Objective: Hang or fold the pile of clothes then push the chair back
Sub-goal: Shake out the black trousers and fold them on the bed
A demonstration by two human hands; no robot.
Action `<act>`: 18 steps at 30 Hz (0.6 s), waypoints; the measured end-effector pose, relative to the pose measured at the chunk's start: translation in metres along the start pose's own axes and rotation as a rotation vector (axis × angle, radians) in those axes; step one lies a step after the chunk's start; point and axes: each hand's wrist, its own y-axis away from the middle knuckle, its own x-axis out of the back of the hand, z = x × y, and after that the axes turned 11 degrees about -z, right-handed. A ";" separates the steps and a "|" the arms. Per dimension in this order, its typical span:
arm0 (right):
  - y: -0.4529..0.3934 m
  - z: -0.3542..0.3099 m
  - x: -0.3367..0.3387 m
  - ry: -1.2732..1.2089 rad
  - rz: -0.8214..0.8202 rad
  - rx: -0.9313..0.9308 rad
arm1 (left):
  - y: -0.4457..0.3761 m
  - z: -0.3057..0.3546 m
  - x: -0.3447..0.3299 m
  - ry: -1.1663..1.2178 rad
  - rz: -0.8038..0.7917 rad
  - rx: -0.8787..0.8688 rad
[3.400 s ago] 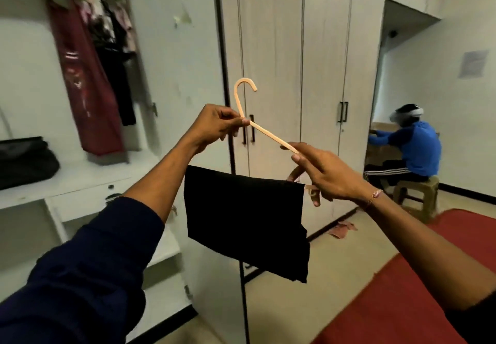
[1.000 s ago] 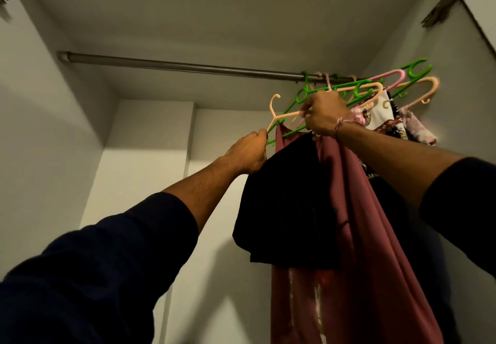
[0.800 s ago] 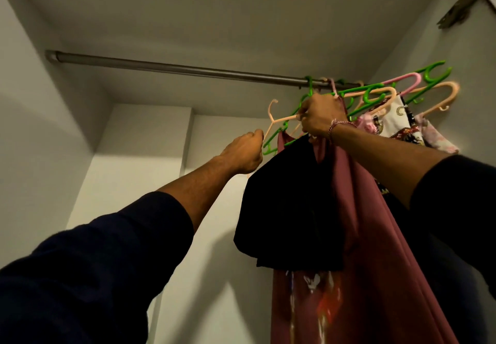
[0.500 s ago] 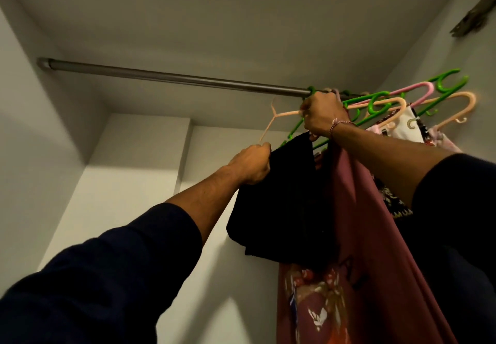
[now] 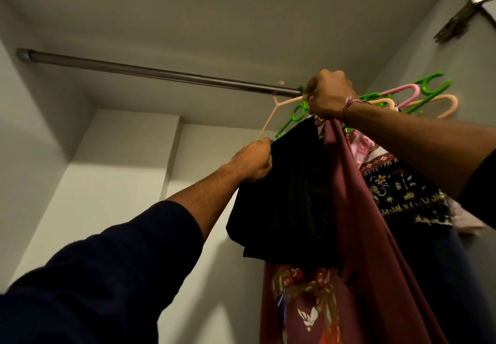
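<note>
Inside the wardrobe, near the rail at upper centre, the peach hanger bearing the black garment is gripped by both hands, left hand and right hand, apparently not yet hooked.

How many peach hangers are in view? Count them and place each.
3. One peach hanger in the left hand and right hand, carrying the black garment; second hanger beside the right wrist; third hanger farthest right. The hand may hide more.
</note>
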 end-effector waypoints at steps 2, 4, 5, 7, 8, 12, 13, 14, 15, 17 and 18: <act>0.005 0.003 0.002 0.017 -0.013 -0.008 | 0.002 0.005 0.001 0.006 -0.001 -0.017; 0.007 0.006 0.001 0.032 -0.023 -0.024 | 0.003 0.011 0.003 0.011 -0.013 -0.020; 0.009 0.006 0.000 0.034 -0.031 -0.030 | 0.004 0.014 0.004 0.012 -0.030 -0.018; 0.011 0.006 -0.004 0.041 -0.046 -0.034 | 0.008 0.016 0.005 0.022 -0.082 -0.019; 0.013 0.007 -0.005 0.050 -0.053 -0.041 | 0.010 0.017 0.005 0.032 -0.106 -0.022; 0.025 0.008 -0.002 0.069 -0.050 -0.094 | 0.022 0.013 0.004 0.063 -0.189 -0.028; 0.029 0.009 0.000 0.070 -0.050 -0.103 | 0.026 0.012 0.003 0.061 -0.192 -0.026; 0.034 0.009 0.002 0.075 -0.058 -0.112 | 0.030 0.011 0.002 0.057 -0.192 -0.025; 0.043 0.009 0.004 0.085 -0.064 -0.113 | 0.037 0.013 0.000 0.061 -0.193 -0.028; 0.060 0.009 0.010 0.069 -0.047 -0.102 | 0.052 0.020 -0.004 0.086 -0.191 -0.048; 0.069 0.009 0.013 0.053 -0.026 -0.098 | 0.060 0.025 -0.007 0.106 -0.183 -0.061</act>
